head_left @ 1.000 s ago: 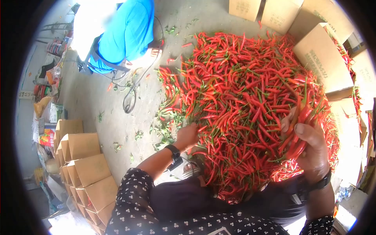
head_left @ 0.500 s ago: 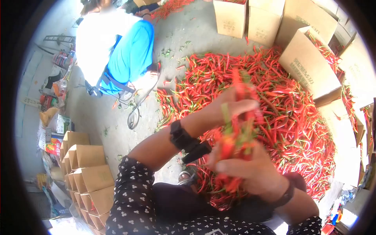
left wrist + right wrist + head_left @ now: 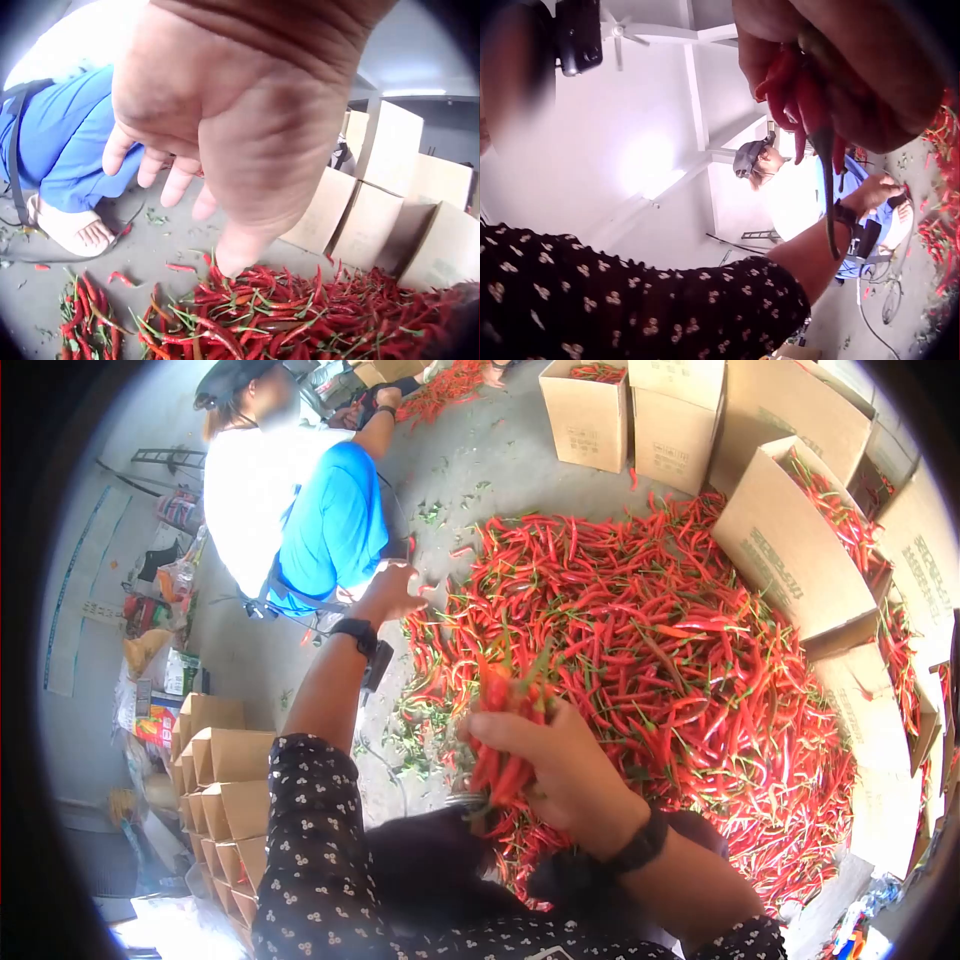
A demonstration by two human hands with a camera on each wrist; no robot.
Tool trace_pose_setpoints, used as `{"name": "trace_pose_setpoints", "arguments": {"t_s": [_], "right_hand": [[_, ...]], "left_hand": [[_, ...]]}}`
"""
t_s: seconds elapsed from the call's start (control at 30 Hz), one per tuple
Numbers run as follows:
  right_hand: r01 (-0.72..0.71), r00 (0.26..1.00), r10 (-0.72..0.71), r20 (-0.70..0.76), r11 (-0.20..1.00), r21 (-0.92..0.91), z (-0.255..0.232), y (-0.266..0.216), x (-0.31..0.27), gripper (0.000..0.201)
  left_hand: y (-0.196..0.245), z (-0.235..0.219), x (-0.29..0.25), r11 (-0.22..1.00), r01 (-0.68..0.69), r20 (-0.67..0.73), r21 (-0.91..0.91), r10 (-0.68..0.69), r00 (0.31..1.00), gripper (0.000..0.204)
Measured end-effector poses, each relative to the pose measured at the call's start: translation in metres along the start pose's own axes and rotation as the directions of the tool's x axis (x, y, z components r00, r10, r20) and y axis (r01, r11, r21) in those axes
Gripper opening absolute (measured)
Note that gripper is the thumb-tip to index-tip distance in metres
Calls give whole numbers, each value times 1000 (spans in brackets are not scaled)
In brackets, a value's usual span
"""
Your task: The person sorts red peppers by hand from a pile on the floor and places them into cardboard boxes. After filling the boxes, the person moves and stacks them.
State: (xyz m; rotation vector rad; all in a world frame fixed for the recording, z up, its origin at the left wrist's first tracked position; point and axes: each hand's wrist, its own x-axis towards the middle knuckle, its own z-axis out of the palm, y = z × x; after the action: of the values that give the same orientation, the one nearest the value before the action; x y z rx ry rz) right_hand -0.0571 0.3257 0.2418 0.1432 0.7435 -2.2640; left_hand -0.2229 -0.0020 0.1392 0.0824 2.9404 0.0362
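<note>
A bunch of red chili peppers with green stems is gripped in my right hand, thumb across the front, over the near left part of the pile. The right wrist view shows those chilies poking out from between the curled fingers. My left hand reaches out past the far left edge of the heap, palm and loosely bent fingers showing in the left wrist view, nothing in it. Below that hand lies the big heap of red chilies on the floor, with a few loose ones scattered around.
Another person in blue trousers squats at the far left, close to my left hand. Cardboard boxes stand along the right and back, some filled with chilies. Stacked small cartons are at the left. Leaf scraps and a cable litter the floor.
My left hand came from the pile's left edge to beside my right hand, then moved out to the far left. My right hand carried its chilies from the right side leftward. The view tilted up.
</note>
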Motion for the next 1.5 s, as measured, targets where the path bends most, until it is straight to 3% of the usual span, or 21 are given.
{"name": "trace_pose_setpoints", "arguments": {"t_s": [0.1,0.3,0.43,0.5,0.57,0.6,0.63,0.77,0.8,0.83,0.9,0.93,0.97,1.03,1.2,1.27,1.3,1.37,1.4,1.43,1.5], "right_hand": [[-16,999,16,-47,1000,-5,-7,-7,0,15],[-5,932,-44,-360,991,-136,-31,-14,-1,20],[113,804,-200,-560,976,-186,-45,-8,-17,28],[151,748,-249,-615,967,-207,-49,-2,-19,31],[196,574,-295,-764,955,-221,-53,5,-18,32],[172,530,-282,-800,959,-224,-55,8,-18,32],[163,526,-270,-806,963,-217,-57,11,-18,32],[106,532,-275,-801,960,-259,-54,18,-14,30],[80,556,-267,-787,960,-270,-50,18,-13,30],[51,580,-257,-773,959,-280,-47,18,-11,31],[44,602,-250,-758,958,-282,-47,19,-10,32],[27,615,-248,-749,955,-295,-46,21,-10,32],[12,627,-248,-739,951,-309,-45,22,-10,33],[11,641,-249,-726,949,-316,-45,26,-10,32],[2,636,-270,-723,938,-347,-42,34,-21,32],[-1,629,-282,-725,932,-363,-42,37,-31,33],[-11,622,-289,-727,926,-378,-41,38,-35,33],[2,594,-285,-752,935,-354,-35,39,-40,33],[9,571,-281,-771,942,-336,-34,38,-43,33],[14,562,-287,-776,941,-338,-35,38,-45,33],[39,547,-303,-780,940,-339,-36,40,-49,33]], "left_hand": [[1,33,20,999,-32,78,3,32,996,62],[61,99,111,900,-355,-51,-252,354,934,71],[95,120,161,837,-385,-56,-389,396,917,86],[105,117,166,891,-300,-4,-341,318,948,93],[113,133,174,882,-305,-48,-359,309,950,93],[119,124,167,902,-280,19,-329,303,953,91],[119,120,160,920,-255,88,-298,292,952,89],[99,137,140,840,-406,55,-361,453,890,69],[94,140,128,817,-452,-54,-357,465,883,56],[89,143,116,820,-447,-47,-357,463,885,56],[82,145,88,692,-423,-69,-584,477,876,48],[82,147,71,686,-471,-143,-554,479,866,44],[83,148,57,688,-471,-142,-551,479,866,44],[85,146,36,812,-492,-198,-313,451,870,48],[80,129,20,750,-518,-129,-412,515,847,59],[82,132,23,810,-534,-251,-241,480,841,83],[83,131,29,806,-542,-247,-238,489,836,83],[89,128,54,884,-460,-102,-85,451,887,104],[95,113,62,912,-403,50,-72,407,912,109],[99,112,74,907,-414,48,-76,418,907,109],[99,113,95,895,-370,201,-249,422,884,108]]}}
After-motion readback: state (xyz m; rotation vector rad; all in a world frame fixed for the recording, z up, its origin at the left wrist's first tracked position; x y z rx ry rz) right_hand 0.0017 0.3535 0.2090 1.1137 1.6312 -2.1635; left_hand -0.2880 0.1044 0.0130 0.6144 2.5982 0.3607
